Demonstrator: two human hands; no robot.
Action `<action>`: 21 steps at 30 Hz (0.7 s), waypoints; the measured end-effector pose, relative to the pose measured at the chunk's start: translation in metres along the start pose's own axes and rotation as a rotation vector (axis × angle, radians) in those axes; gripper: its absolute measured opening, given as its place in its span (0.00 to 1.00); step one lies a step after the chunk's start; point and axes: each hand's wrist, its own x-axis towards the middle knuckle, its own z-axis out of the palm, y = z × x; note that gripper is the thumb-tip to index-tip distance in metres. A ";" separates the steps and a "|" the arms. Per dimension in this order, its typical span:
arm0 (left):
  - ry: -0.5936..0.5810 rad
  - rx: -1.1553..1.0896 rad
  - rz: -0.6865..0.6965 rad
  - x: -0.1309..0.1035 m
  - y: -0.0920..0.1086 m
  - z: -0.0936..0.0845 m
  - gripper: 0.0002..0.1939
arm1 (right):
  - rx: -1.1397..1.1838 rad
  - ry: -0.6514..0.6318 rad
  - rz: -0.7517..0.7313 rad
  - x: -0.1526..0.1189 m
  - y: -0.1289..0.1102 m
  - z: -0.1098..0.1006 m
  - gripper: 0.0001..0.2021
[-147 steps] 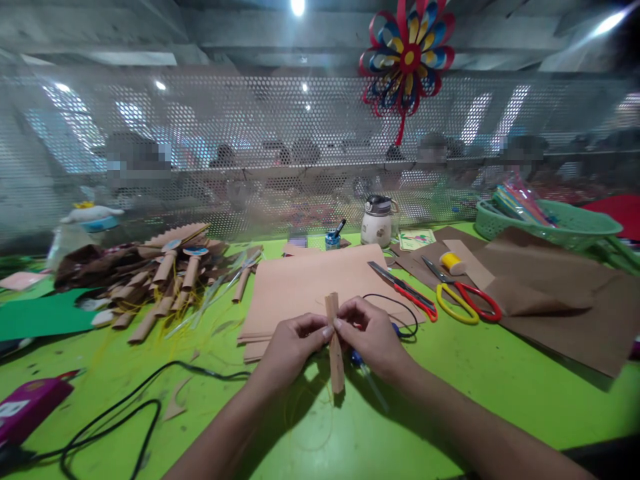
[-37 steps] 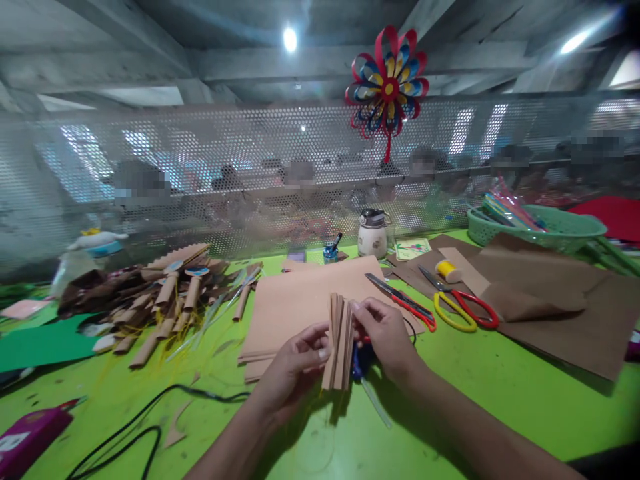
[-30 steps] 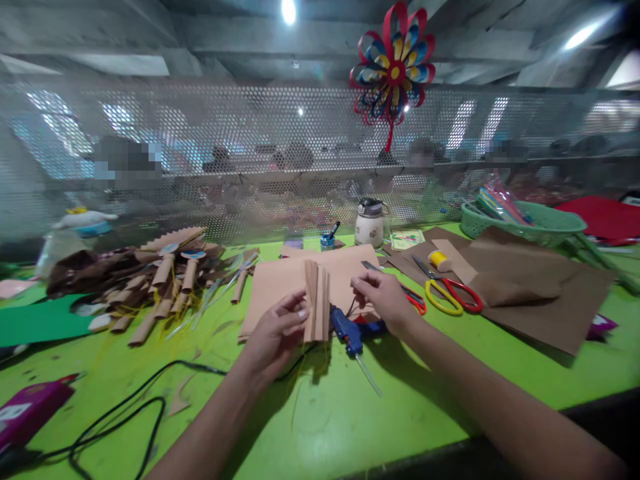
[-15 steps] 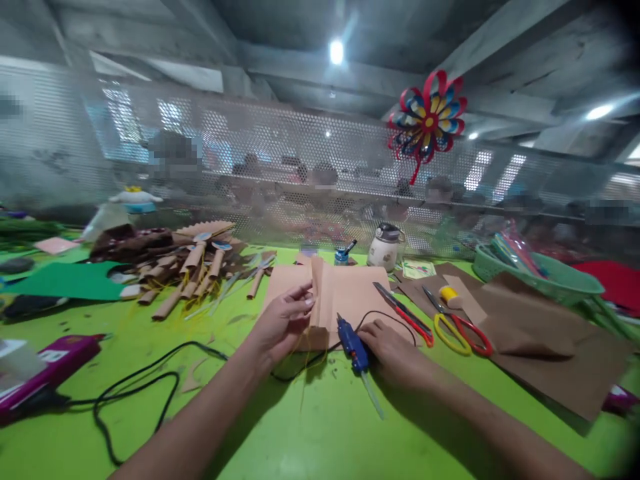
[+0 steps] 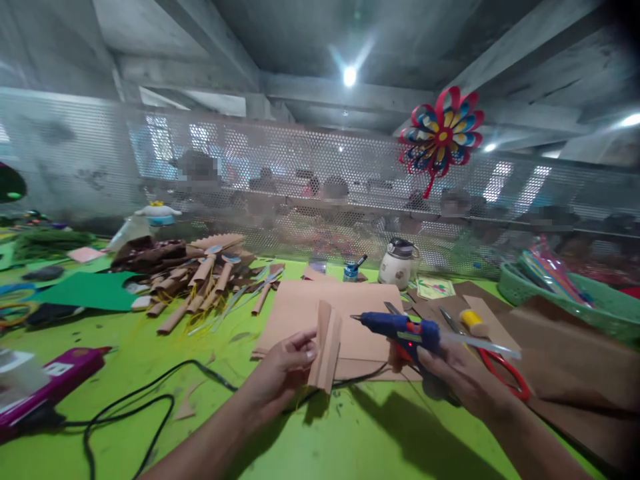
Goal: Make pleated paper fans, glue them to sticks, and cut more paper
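Observation:
My left hand [image 5: 287, 363] is closed on a folded strip of brown paper [image 5: 327, 347], held upright over the front of the paper stack. Closed around the handle of a blue hot glue gun [image 5: 400, 328] is my right hand [image 5: 450, 373]. The gun's nozzle points left, just apart from the folded paper, and a clear glue stick [image 5: 487, 345] sticks out of its back. A small red light shows on its side. Beneath both lies a stack of light brown paper sheets [image 5: 295, 307] on the green table.
Rolled paper tubes [image 5: 200, 287] with yellow string lie in a pile at left. A purple power strip [image 5: 65, 373] and black cable [image 5: 135, 393] occupy the near left. To the right are scissors [image 5: 505, 377], a yellow thread spool [image 5: 473, 322], brown paper [image 5: 585, 353] and a green basket [image 5: 525, 283].
My right hand has picked the glue gun up off the table and turned its nozzle to the left. My left hand has lifted the folded paper and brought it nearer.

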 end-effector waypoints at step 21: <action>0.021 0.031 -0.171 -0.015 -0.017 0.008 0.26 | -0.307 0.204 0.249 -0.035 0.047 0.027 0.18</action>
